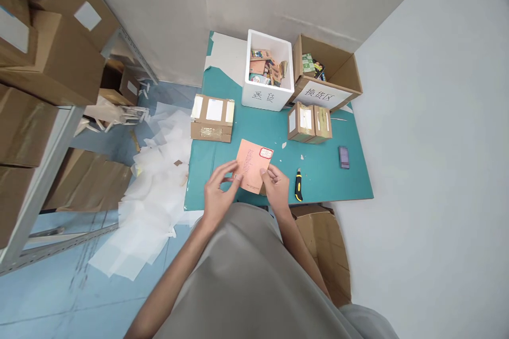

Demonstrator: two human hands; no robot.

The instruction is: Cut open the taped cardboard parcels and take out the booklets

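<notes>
Between my two hands is a thin orange-pink booklet [253, 165] with lines of small print and a red-framed white label at its upper right corner. My left hand [221, 188] pinches its left edge, thumb in front. On the opposite side my right hand [275, 186] grips the lower right edge, thumb on the face and fingers behind. A bit of brown cardboard shows under the booklet, mostly hidden. To the right of my right hand lies a black and yellow utility knife [298, 185] on the green-topped table [262, 127].
A white foam box [264, 96] of booklets and an open carton [342, 77] with packets stand at the back. Small taped boxes [212, 119] [309, 123] and a phone [344, 157] lie on the table. Shelved cartons [75, 58] and white sheets [147, 196] are left; another carton [326, 243] is below right.
</notes>
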